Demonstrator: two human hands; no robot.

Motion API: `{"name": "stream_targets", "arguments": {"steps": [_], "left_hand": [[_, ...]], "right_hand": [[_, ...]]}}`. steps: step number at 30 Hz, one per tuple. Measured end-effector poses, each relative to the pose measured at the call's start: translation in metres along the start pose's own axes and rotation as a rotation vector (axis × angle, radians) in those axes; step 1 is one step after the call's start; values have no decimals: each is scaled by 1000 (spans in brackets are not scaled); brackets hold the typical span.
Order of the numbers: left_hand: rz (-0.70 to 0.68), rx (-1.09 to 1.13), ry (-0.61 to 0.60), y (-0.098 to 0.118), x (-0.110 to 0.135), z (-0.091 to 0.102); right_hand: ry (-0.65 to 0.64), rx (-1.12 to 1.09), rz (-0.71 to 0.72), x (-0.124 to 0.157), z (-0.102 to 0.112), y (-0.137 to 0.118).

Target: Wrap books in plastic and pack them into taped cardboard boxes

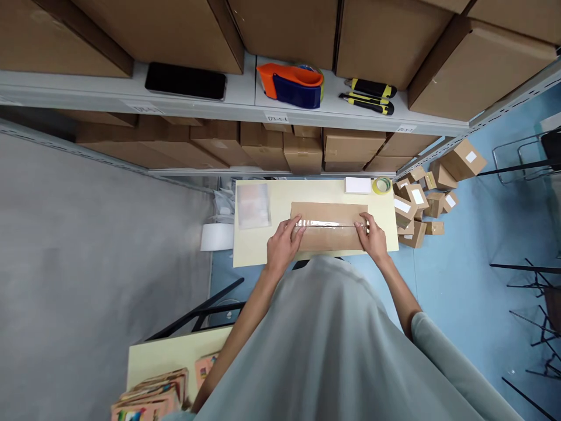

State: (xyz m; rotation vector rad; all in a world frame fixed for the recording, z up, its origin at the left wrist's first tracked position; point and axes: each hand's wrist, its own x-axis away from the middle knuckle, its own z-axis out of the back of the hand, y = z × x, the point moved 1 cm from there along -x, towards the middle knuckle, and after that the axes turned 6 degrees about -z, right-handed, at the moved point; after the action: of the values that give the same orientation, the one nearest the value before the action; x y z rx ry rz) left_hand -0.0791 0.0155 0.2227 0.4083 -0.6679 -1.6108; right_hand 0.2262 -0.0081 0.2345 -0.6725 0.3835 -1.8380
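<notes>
A flat brown cardboard box lies on the pale yellow table in front of me, its long side running left to right. Clear shiny tape runs along the seam across its top. My left hand grips the box's left end, thumb and fingers closed near the end of the seam. At the opposite end, my right hand holds the box in the same way, its fingertips at the tape's other end. The undersides of the fingers are partly hidden.
On the table are a clear plastic sheet, a white label stack and a tape roll. The shelf above bears a phone, a tape dispenser and cutters. Small boxes are heaped on the right.
</notes>
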Motion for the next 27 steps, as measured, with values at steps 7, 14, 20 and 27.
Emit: {"name": "stream_targets", "arguments": {"steps": [7,14,20,27], "left_hand": [[10,6,16,4,-5,-7],[13,18,24,5,-9,-5],[31,14,35,5,-8,-9],[29,26,48,7,-7,-9]], "right_hand": [[70,25,-20,4,-3,7],[68,28,3,-4,-2,6],[81,28,18,-4,-3,8],[58,47,24,-8,-1,9]]}}
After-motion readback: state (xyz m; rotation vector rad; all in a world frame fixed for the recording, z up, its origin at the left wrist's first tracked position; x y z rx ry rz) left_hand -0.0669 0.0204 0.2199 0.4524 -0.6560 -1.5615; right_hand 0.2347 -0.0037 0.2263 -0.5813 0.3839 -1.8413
